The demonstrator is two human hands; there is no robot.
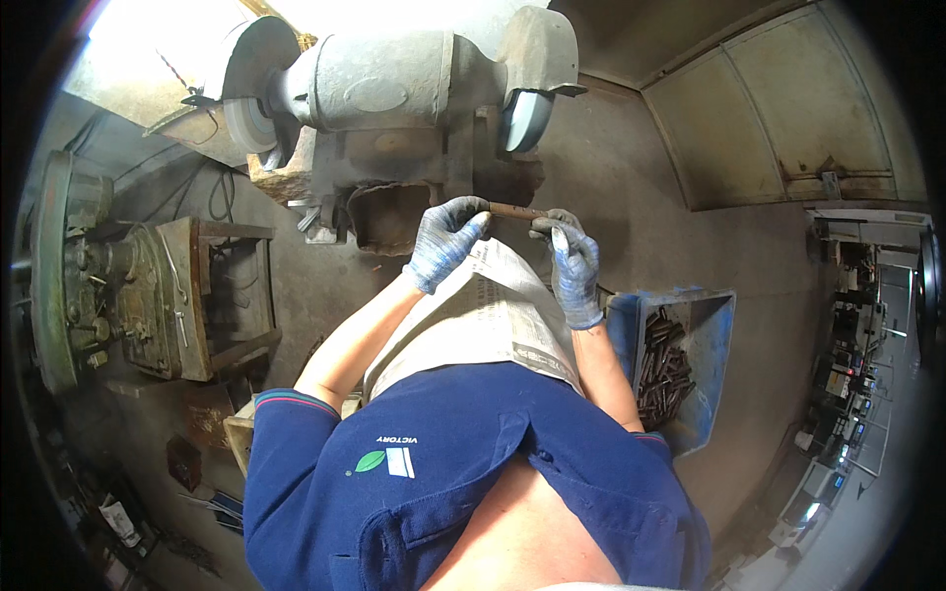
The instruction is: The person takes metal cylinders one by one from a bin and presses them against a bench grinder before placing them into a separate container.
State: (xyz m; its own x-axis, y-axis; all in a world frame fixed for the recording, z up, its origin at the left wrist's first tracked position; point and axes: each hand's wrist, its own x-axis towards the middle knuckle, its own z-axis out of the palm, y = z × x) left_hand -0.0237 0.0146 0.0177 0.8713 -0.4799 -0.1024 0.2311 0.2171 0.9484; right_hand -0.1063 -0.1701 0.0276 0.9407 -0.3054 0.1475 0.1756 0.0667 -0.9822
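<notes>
Between my two gloved hands lies a slim brown metal rod [514,211], held level above my lap. My left hand [448,239] grips its left end with thumb and fingers closed. At the other end, my right hand [572,261] pinches it, thumb raised along the side. Both gloves are blue-grey and dirty. Beyond the rod stands a grey bench grinder [379,84] with a left wheel [248,124] and a right wheel [527,120]; the rod is apart from both. A pale cloth [473,320] covers my lap.
Beside my right forearm is a blue bin [716,369] with many dark metal rods [662,369] inside. A greenish machine [128,286] on a metal frame stands at the left. Large metal panels [788,108] rise at the far right. Under the grinder is a dark opening [392,217].
</notes>
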